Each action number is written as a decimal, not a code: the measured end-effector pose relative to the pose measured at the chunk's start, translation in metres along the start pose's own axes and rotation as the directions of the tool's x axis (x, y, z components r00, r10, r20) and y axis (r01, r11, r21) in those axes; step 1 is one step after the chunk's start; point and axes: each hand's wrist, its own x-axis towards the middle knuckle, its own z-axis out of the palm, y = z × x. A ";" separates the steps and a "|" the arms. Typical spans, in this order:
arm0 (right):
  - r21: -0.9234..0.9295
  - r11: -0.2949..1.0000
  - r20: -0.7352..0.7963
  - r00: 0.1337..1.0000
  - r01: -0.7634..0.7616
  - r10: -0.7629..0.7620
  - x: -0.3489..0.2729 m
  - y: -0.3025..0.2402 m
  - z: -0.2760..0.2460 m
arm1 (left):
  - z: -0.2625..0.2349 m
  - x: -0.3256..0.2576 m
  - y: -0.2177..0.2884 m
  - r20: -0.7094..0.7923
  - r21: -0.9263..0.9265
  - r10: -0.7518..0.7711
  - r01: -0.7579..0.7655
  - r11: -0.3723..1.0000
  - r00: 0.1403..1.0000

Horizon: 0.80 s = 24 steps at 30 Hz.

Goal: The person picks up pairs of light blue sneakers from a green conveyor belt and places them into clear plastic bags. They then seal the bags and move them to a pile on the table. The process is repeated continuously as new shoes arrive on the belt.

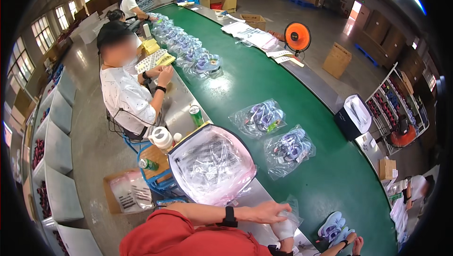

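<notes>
At the near end of the long green conveyor belt (264, 81), by its grey metal near edge, the left hand (270, 211) reaches across from a red sleeve with a black watch on the wrist, its fingers stretched out flat and loosely closed over the top of a clear plastic bag (291, 211) that it touches. The right hand (287, 230) comes up from the lower edge just beneath it, wrapped in something white; whether its fingers pinch the bag cannot be told. Just right of both hands, on the belt's near corner, lies a pair of pale blue shoes (333, 227), unbagged, with another person's hand (355, 244) touching them from the bottom edge. Farther up the belt, well apart from the hands, two bagged pairs of shoes (276, 135) lie side by side in the middle, with bare green belt around them and between them and the hands. At the belt's left edge, near the left forearm, a tilted bin of empty clear bags (212, 164) stands open. Beyond it a seated co-worker (125, 95) works at the left edge, and a row of bagged shoes (188, 48) runs along that side toward the far end. An orange fan (297, 37) stands past the right edge.
</notes>
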 end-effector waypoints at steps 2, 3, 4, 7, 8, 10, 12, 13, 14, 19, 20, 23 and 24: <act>0.077 0.997 -0.032 0.999 -0.020 0.023 0.003 0.010 0.002 | -0.010 -0.011 0.001 0.015 0.003 -0.014 0.014 1.000 1.000; 0.119 0.992 -0.048 0.998 -0.032 0.038 0.003 0.013 0.004 | -0.017 -0.018 0.006 0.025 0.005 -0.027 0.027 1.000 0.999; 0.220 0.970 -0.072 0.990 -0.106 0.125 0.002 0.003 -0.005 | -0.021 -0.023 0.009 0.035 0.013 -0.043 0.043 0.999 0.998; 0.437 0.875 -0.110 0.954 -0.207 0.281 0.002 -0.017 -0.020 | -0.012 -0.029 -0.013 -0.106 0.055 -0.046 0.052 0.997 0.993; 0.470 0.863 -0.133 0.952 -0.185 0.276 0.006 0.001 0.001 | -0.011 -0.028 -0.018 -0.150 0.025 -0.052 0.056 0.998 0.987; 0.423 0.895 -0.115 0.971 -0.145 0.212 0.006 -0.010 -0.004 | -0.012 -0.027 -0.024 -0.242 -0.039 -0.078 0.071 0.997 0.967; 0.263 0.959 -0.027 0.993 -0.106 0.117 0.004 -0.029 -0.016 | -0.012 -0.021 -0.022 -0.330 -0.075 -0.024 -0.001 0.997 0.944; 0.365 0.927 -0.037 0.993 -0.088 0.109 0.001 -0.034 -0.014 | -0.015 -0.019 -0.019 -0.369 -0.092 0.003 -0.040 0.995 0.929; 0.463 0.884 -0.046 0.994 -0.062 0.095 -0.001 -0.037 -0.009 | -0.023 -0.018 -0.009 -0.360 -0.038 -0.006 -0.008 0.999 0.933; 0.655 0.755 -0.171 0.977 0.017 0.126 -0.015 -0.055 -0.027 | -0.032 -0.001 -0.004 -0.415 0.071 -0.009 0.042 0.997 0.910; 0.682 0.730 -0.227 0.963 0.052 0.143 -0.017 -0.060 -0.040 | -0.039 0.003 -0.007 -0.425 0.092 0.004 0.039 0.995 0.905; 0.752 0.658 -0.278 0.922 0.036 0.268 -0.027 -0.049 -0.062 | -0.045 0.012 0.002 -0.376 0.008 -0.062 0.071 0.997 0.925; 0.843 0.537 -0.246 0.912 0.035 0.327 -0.028 -0.035 -0.054 | -0.046 0.014 0.003 -0.359 0.035 -0.068 0.086 0.996 0.931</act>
